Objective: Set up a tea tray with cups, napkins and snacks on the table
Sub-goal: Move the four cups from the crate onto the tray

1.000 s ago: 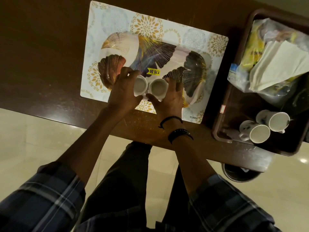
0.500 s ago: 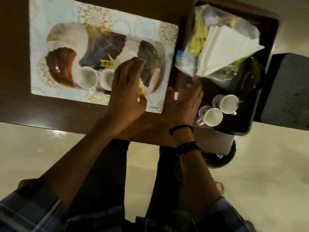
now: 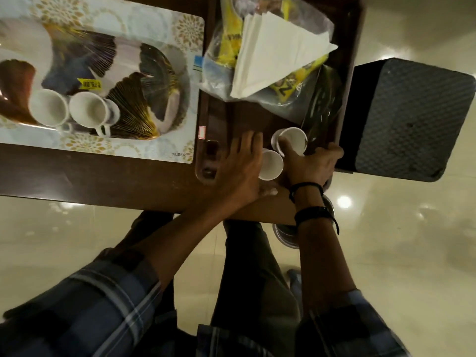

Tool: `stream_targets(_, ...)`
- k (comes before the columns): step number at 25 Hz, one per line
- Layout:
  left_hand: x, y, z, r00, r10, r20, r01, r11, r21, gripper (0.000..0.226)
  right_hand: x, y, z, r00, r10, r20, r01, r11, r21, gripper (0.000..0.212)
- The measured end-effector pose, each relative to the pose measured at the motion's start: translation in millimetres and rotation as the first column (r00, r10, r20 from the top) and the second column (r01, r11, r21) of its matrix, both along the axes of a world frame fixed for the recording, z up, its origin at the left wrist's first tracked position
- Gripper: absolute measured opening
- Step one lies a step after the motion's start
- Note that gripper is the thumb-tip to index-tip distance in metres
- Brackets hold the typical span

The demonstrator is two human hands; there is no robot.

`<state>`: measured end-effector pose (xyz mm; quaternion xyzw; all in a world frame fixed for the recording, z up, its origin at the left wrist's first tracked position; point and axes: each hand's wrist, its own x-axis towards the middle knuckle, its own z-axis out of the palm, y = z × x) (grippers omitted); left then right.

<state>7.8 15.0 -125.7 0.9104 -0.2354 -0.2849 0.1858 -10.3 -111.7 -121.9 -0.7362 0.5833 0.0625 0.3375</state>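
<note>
The leaf-patterned tea tray (image 3: 159, 81) lies on a floral placemat (image 3: 144, 24) at the left, with two white cups (image 3: 88, 109) standing on it side by side. To the right, a brown bin (image 3: 206, 140) holds folded white napkins (image 3: 273, 52), yellow snack packets (image 3: 229, 39) and two more white cups. My left hand (image 3: 239, 163) reaches into the bin, its straight fingers against the left side of the nearer cup (image 3: 270, 164). My right hand (image 3: 311, 164) wraps around the farther cup (image 3: 293, 140), with the thumb on its near side.
The dark wooden table (image 3: 90, 176) ends just before my legs. A black textured stool or seat (image 3: 412, 117) stands right of the bin. A round metal vessel (image 3: 286, 233) shows under the table edge. Glossy tiled floor lies below.
Both hands left the two cups on the tray and moved right into the bin. My left hand now touches one cup there and my right hand has closed around the other.
</note>
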Motion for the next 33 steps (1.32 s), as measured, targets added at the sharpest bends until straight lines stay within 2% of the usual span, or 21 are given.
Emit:
stream_targets(2,-9.6,-14.6,-10.2,1.0,0.016,-0.015,-0.017,1.0,-0.008,0.107,2.9,-2.5,-4.4,0.998,-0.058,0.024,0.057,0.998,0.031,0.097)
stream_targets(7,-18.0,-21.3,-20.7,0.994,0.107,0.025,-0.104,0.989,-0.108,0.071,13.0,-2.5,-13.3,0.996,-0.09,-0.013,0.091,0.991,0.102,0.093)
stream_targets(10,-8.9,-1.4,-12.3,0.973,0.228,-0.012,-0.227,0.957,-0.178,0.072,14.9,-3.3,-8.8,0.994,-0.104,-0.015,0.105,0.989,0.101,0.085)
stream_targets(15,18.2,52.4,16.2,0.858,0.512,-0.039,-0.504,0.825,-0.256,0.071,13.8,22.8,17.6,0.987,-0.127,0.1,0.116,0.987,0.108,0.067)
stream_targets(21,42.9,127.4,35.2,0.759,0.649,-0.048,-0.628,0.712,-0.314,0.086,34.1,89.3,40.1,0.96,-0.005,0.28,-0.052,0.98,0.194,0.044)
stream_targets(23,52.4,152.8,37.5,0.746,0.665,-0.026,-0.634,0.699,-0.331,0.088,47.7,114.6,41.2,0.944,0.029,0.328,-0.117,0.96,0.253,0.047)
stream_targets(26,69.4,187.4,38.0,0.747,0.663,0.048,-0.616,0.718,-0.324,0.079,72.3,147.5,37.2,0.914,0.069,0.401,-0.204,0.931,0.304,0.054)
stream_targets(29,90.6,221.0,36.2,0.741,0.662,0.113,-0.601,0.729,-0.329,0.072,100.8,180.7,34.2,0.88,0.205,0.429,-0.333,0.91,0.249,0.062)
stream_targets(33,133.7,265.2,28.8,0.717,0.658,0.23,-0.594,0.749,-0.293,0.067,145.0,225.2,23.9,0.802,0.387,0.456,-0.488,0.864,0.125,0.06)
